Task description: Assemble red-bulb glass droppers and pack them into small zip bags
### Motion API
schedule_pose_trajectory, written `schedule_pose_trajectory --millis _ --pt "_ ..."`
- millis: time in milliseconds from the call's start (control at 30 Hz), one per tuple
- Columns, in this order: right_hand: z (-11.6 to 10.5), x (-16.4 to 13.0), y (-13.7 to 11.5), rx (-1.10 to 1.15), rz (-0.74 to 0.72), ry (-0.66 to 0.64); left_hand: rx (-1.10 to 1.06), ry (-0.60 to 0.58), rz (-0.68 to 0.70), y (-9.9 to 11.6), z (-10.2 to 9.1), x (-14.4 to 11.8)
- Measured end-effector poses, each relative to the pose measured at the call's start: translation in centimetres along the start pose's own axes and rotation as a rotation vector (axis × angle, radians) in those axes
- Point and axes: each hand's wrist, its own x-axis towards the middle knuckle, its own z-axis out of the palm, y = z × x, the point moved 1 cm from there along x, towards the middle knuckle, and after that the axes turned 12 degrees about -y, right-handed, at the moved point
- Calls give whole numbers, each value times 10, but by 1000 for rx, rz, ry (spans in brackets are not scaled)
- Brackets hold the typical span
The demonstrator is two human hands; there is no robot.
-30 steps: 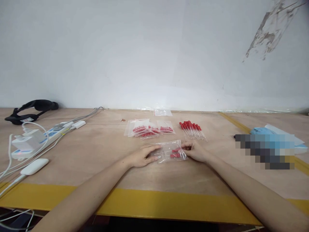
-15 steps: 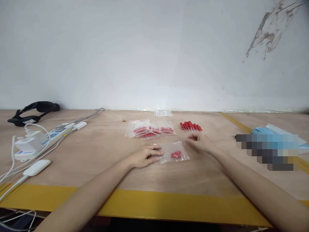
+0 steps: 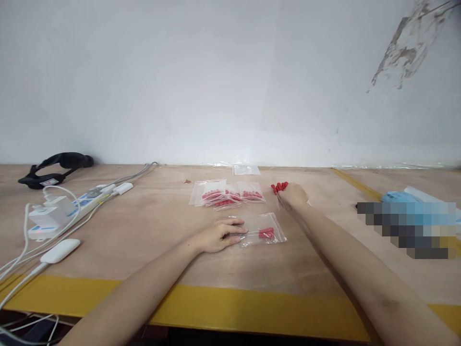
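A clear zip bag (image 3: 264, 229) with a few red-bulbed droppers inside lies flat on the wooden table (image 3: 151, 226). My left hand (image 3: 218, 235) rests on the table with its fingertips pressing the bag's left end. My right hand (image 3: 292, 196) lies over the loose pile of red-bulbed droppers (image 3: 279, 186) farther back. Only a few red bulbs show past its fingers. Whether it grips any dropper is hidden.
Several filled zip bags (image 3: 225, 193) lie behind the open bag, with an empty bag (image 3: 246, 169) near the wall. A power strip with white cables (image 3: 68, 204), a white device (image 3: 60, 250) and a black headband (image 3: 55, 168) sit left. Blue items (image 3: 403, 197) lie right.
My right hand left the bag's right end and moved back and right onto the loose dropper pile. My left hand stayed on the bag's left end.
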Motion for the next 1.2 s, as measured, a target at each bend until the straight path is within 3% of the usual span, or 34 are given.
schedule_pose_trajectory --millis 233,333,467,633,767,867,1033,1200 --pt "-18 -4 1 126 -93 -42 19 -11 -15 1 1 -1" --pt "-20 -23 8 392 -229 -82 14 -5 -9 0 1 0" --pt "-8 -58 25 899 -317 -121 -4 5 6 -2 2 1" --pt "11 -82 35 1074 -295 -179 -6 16 18 -2 2 0" --pt "22 -87 30 1203 -217 -392 3 40 9 0 2 -1" --pt "20 -91 30 1202 -217 -539 3 59 -5 0 2 -2" --pt "4 -95 38 892 -320 -722 -10 61 -13 1 2 -2" --pt "5 -93 30 778 -456 -652 4 50 -4 1 2 -1"
